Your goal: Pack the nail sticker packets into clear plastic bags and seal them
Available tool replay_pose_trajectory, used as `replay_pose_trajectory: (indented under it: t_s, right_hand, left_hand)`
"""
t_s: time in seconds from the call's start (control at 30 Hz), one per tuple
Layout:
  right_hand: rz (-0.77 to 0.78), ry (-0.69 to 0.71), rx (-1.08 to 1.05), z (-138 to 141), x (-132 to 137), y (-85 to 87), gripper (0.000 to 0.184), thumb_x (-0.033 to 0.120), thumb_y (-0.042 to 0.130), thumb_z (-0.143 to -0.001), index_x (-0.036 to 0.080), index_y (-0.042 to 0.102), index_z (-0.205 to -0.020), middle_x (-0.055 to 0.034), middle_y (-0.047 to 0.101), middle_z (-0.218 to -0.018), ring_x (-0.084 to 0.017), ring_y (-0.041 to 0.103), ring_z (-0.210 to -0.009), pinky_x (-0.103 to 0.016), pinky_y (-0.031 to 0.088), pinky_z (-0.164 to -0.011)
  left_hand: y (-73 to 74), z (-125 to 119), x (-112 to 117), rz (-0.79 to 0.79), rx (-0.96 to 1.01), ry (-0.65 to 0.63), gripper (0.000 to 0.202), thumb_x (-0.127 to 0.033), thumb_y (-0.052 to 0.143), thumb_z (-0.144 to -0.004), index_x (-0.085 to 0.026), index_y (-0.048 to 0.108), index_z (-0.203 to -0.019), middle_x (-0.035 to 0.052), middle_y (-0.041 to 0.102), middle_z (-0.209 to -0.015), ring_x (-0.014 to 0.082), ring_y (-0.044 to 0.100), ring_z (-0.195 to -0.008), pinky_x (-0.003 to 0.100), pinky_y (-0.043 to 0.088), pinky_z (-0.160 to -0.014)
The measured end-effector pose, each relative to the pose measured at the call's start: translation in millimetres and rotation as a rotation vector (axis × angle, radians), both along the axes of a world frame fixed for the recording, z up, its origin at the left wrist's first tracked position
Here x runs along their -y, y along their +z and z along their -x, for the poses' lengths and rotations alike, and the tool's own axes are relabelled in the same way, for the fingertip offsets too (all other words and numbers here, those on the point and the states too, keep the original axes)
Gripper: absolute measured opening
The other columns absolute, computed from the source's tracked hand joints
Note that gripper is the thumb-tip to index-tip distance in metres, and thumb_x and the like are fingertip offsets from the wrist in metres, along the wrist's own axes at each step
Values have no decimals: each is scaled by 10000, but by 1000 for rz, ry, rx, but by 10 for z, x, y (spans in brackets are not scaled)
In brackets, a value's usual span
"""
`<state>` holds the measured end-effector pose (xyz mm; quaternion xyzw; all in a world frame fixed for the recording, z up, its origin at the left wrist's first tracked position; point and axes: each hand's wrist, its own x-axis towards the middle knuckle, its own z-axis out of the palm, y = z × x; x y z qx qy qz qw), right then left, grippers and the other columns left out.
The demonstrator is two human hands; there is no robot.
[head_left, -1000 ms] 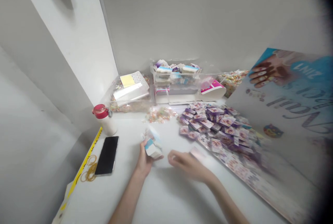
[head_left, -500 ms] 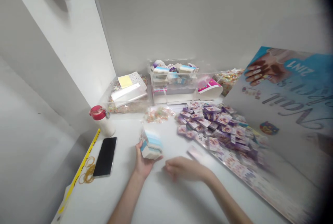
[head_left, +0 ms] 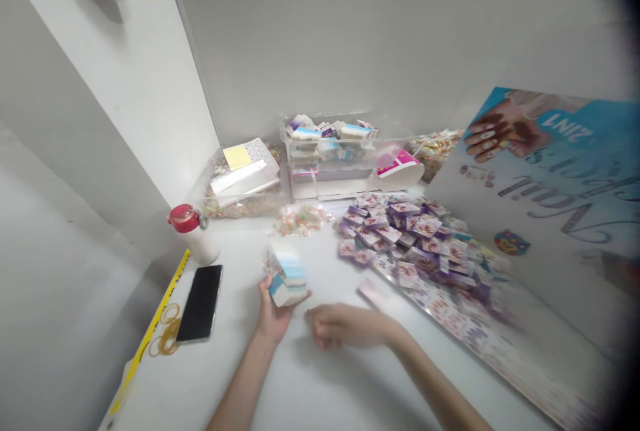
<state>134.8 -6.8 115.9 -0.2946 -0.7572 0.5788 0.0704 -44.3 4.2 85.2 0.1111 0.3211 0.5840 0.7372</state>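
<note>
Left hand [head_left: 273, 316]: fingers and thumb partly closed, cupping the lower end of a stack of small white-and-blue boxes [head_left: 286, 275].

Right hand [head_left: 345, 326]: fingers [head_left: 320, 327] curled loosely inward, holding nothing, resting just right of the stack, near a loose pink-printed card [head_left: 373, 293].

Stack position: over the white table [head_left: 325, 384], between the phone and the purple nail packs [head_left: 400, 234].

Stack direction: long axis nearly upright, top leaning slightly to the person's left, with its blue-banded layers facing the person.

Left edge: a yellow strip [head_left: 159, 317] runs along the table edge, with a black smartphone [head_left: 200, 303] and rubber bands [head_left: 167, 331] just inside it.

Open room: bare table lies nearest the person and between the stack and the smartphone; the gap between the hands is narrow.

Far edge: a clear plastic bin of boxes [head_left: 325, 157], a clear bag [head_left: 240, 184] and a red-capped white bottle [head_left: 193, 232] line the wall.

Right side: a tilted nail-art poster board [head_left: 540, 177] stands beyond the packs.
</note>
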Motion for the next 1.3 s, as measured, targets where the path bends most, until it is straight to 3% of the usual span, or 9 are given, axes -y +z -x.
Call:
replay_pose_trajectory:
  t_s: [0.2,0.33,0.53,0.67,0.87,0.97,1.07,1.2,1.3]
  right_hand:
    - [-93,-114,-157,-309,-220,58,426,490,393,-921,152,605,-770,-58,605,-848,-152,564,-823,-274,437,-796]
    - [-88,-212,-311,-431,-306,128,526,601,427,-866,143,580,-660,-14,528,-610,-114,504,-590,-229,412,-591]
    - [-16,42,-252,-172,-172,299,461,530,450,-891,126,642,-782,-15,550,-615,-113,515,-592,-234,406,-607]
    - [-151,-377,-269,-175,-247,336,453,551,403,-893,171,599,-743,8,484,-596,-116,447,-569,-236,361,-558]
    - [-343,-887,-208,-220,-690,108,373,516,429,-848,192,541,-702,20,406,-577,-132,397,-574,-251,321,-549]
    - [-364,-971,-168,-175,-775,-32,354,487,423,-835,185,540,-689,9,450,-590,-139,432,-591,-258,342,-566]
    - [-337,-970,-154,-175,-700,-131,382,498,395,-847,181,548,-701,-21,536,-661,-153,499,-649,-269,394,-619]
    - [-306,-988,-133,-241,-520,-243,445,560,379,-845,178,569,-717,-34,574,-687,-159,524,-658,-278,420,-627]
    - [-286,-993,-122,-250,-429,-336,478,596,385,-830,177,579,-705,-34,577,-658,-167,534,-651,-286,430,-628]
  left_hand:
    - [-46,-17,-21,-22,-101,-158,434,-502,620,-688,-173,635,-970,61,707,-884,237,652,-806,450,513,-792]
    - [-65,-89,3,-33,-203,-237,391,-404,666,-692,-157,619,-990,74,700,-895,221,653,-799,387,513,-772]
    - [-64,-151,43,-203,-385,-139,397,-329,637,-762,-185,564,-1124,74,675,-1032,219,637,-915,295,482,-786]
    - [-56,-81,20,-279,-490,-150,548,-316,677,-720,-206,523,-1234,81,626,-1166,251,591,-1035,315,457,-859]
    - [58,-70,163,-591,-612,-548,791,-303,782,-560,-227,518,-1302,104,524,-1290,327,466,-1192,375,375,-988]
    - [136,-74,230,-714,-867,-637,847,-353,786,-565,-281,466,-1346,88,519,-1245,312,460,-1185,373,334,-1017]
    - [231,33,157,-682,-1282,-566,863,-418,754,-596,-360,392,-1377,57,502,-1159,277,552,-1026,338,407,-915]
    - [388,353,-190,-409,-1954,-332,785,-574,608,-684,-388,335,-1396,81,462,-1148,307,586,-941,368,432,-802]
    - [476,602,-529,-123,-2245,-305,810,-611,541,-708,-322,290,-1421,147,446,-1208,371,556,-1025,411,417,-809]
